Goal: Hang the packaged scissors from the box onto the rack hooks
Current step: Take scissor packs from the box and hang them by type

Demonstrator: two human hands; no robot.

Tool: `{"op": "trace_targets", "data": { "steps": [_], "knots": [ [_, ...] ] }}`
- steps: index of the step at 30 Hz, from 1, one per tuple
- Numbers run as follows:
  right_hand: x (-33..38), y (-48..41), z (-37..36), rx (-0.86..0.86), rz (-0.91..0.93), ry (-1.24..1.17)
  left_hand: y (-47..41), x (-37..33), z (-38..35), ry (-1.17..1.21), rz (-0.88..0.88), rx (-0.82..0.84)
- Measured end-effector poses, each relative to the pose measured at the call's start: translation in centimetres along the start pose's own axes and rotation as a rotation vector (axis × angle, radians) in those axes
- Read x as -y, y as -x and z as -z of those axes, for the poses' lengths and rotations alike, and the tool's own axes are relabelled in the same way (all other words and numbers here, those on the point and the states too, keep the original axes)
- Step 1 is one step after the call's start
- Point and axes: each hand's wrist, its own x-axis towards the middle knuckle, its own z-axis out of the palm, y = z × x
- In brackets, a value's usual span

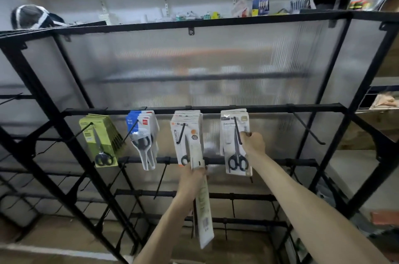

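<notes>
A black rack (203, 110) carries four hooks loaded with packaged scissors: green packs (101, 140), blue-and-white packs (142, 134), white packs with an orange dot (185, 132) and white packs with black scissors (236, 145). My left hand (193, 179) grips a stack of white scissor packs (203, 209) held edge-on, below the third hook. My right hand (252, 141) pinches the right edge of the front pack on the fourth hook (237, 132). The box is out of view.
An empty hook (308, 130) juts out to the right of the fourth one. Lower bars hold more bare hooks (160, 179). A frosted panel backs the rack. Shelves with goods (260, 3) run along the wall behind.
</notes>
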Motion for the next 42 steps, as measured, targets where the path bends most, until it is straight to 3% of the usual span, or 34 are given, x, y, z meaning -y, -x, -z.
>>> {"op": "trace_targets", "data": {
  "steps": [6,8,10,11,14,16,21,26,29,37,42],
  "knots": [
    [0.6,-1.6,-0.6,0.033,-0.074,0.108,-0.1,-0.3,0.0,0.002,-0.009,-0.002],
    [0.3,0.2,-0.3,-0.054,-0.042,0.275,0.1,-0.5,-0.2,0.012,0.013,-0.014],
    [-0.8,3.6,0.5,-0.056,0.058,0.21,0.2,-0.8,-0.4,0.066,0.076,-0.016],
    [-1.5,5.5,1.1,0.05,0.094,0.1,0.3,-0.9,-0.7,0.104,0.1,-0.012],
    [-2.8,10.5,2.8,0.527,-0.082,-0.122,0.7,-0.8,-1.9,0.246,0.139,0.024],
    [-3.2,11.6,3.8,0.626,-0.073,-0.077,1.3,-0.9,-3.2,0.339,0.175,0.059],
    [-4.1,12.1,6.2,0.524,-0.015,-0.092,2.2,-0.8,-5.2,0.369,0.162,0.05],
    [-5.2,10.9,8.7,0.295,-0.086,-0.207,2.8,-0.9,-5.0,0.273,0.133,0.033],
    [-5.4,10.2,9.3,0.252,-0.085,-0.234,3.3,-1.0,-4.6,0.251,0.088,0.048],
    [-4.2,12.2,6.8,0.402,-0.082,-0.317,5.7,-1.4,-6.3,0.087,-0.066,0.221],
    [-4.4,11.8,8.3,0.585,-0.066,-0.289,5.2,-1.4,-4.5,0.139,-0.034,0.188]
  ]
}}
